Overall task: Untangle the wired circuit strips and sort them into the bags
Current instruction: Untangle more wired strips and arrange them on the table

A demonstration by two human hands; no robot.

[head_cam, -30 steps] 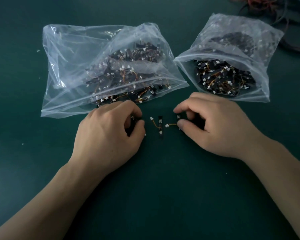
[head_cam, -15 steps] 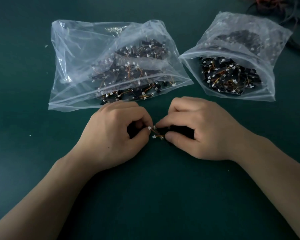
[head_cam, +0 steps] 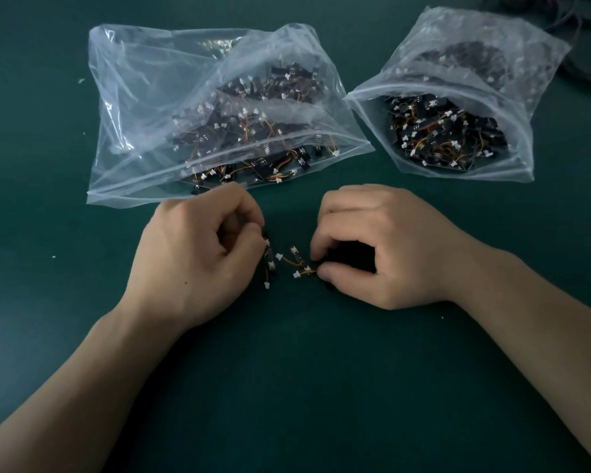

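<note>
My left hand (head_cam: 198, 250) pinches a small black circuit strip (head_cam: 270, 261) with a thin wire and white connector hanging below it. My right hand (head_cam: 379, 247) pinches another black strip (head_cam: 298, 257) with orange wires and white plugs, just right of the first. The two strips sit a short gap apart above the green table. A large clear bag (head_cam: 144, 107) lying behind my left hand holds many wired strips. A smaller clear bag (head_cam: 505, 165) behind my right hand, mouth open toward me, holds many more.
The dark green table (head_cam: 287, 387) spreads all around. Dark cables with red wires (head_cam: 584, 68) lie at the far right corner behind the smaller bag. Tiny white scraps (head_cam: 81, 80) dot the table to the left.
Half a second ago my fingertips met over one tangle; now my hands have drawn apart, each with its own strip. Both bags lie in the same places.
</note>
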